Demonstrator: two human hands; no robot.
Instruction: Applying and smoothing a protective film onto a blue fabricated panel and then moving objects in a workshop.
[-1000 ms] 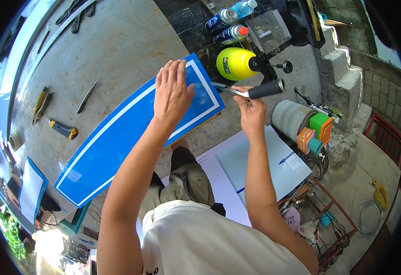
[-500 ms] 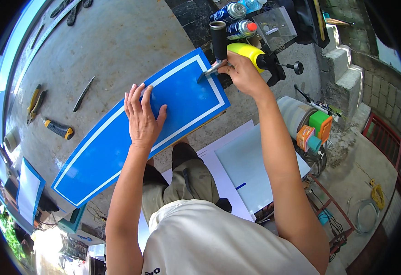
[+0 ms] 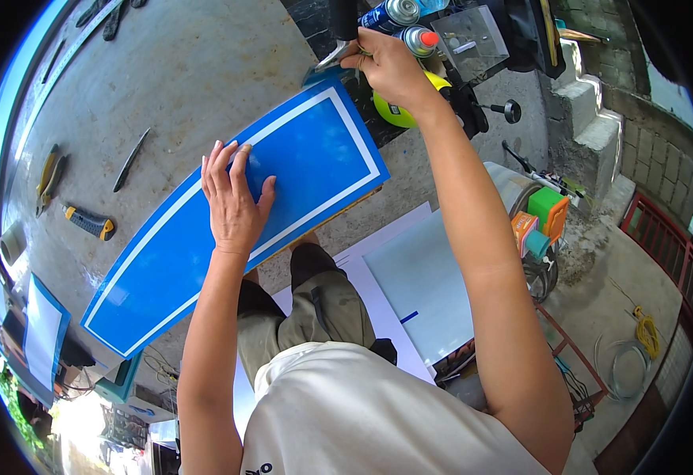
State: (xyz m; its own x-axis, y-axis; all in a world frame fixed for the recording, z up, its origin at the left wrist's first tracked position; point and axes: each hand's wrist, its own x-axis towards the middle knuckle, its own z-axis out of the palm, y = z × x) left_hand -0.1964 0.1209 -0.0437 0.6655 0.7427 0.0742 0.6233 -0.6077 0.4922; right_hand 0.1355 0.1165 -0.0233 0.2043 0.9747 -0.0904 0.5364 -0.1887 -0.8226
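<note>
A long blue panel (image 3: 311, 162) with a white border line lies slantwise on the grey worktable (image 3: 228, 71). Its far long edge is curved. My left hand (image 3: 236, 198) rests on the panel's middle, fingers stretched and slightly apart, holding nothing. Beyond the panel's far right corner, my right hand (image 3: 394, 70) is closed around the metal neck of a scraper-like tool (image 3: 344, 20) with a black tubular handle. The tool's flat end is low over the table just past the panel's edge; whether it touches is unclear.
Left of the panel lie a utility knife (image 3: 91, 222), a slim blade-like tool (image 3: 131, 160) and yellow-black pliers (image 3: 49, 180). Spray cans (image 3: 418, 39) and a yellow sprayer bottle (image 3: 394, 111) stand by my right hand. Pale sheets (image 3: 418, 277) lie below the table's near edge.
My right hand has moved the tool away from me and left, off the panel's right end to beyond its far corner. My left hand stays on the panel.
</note>
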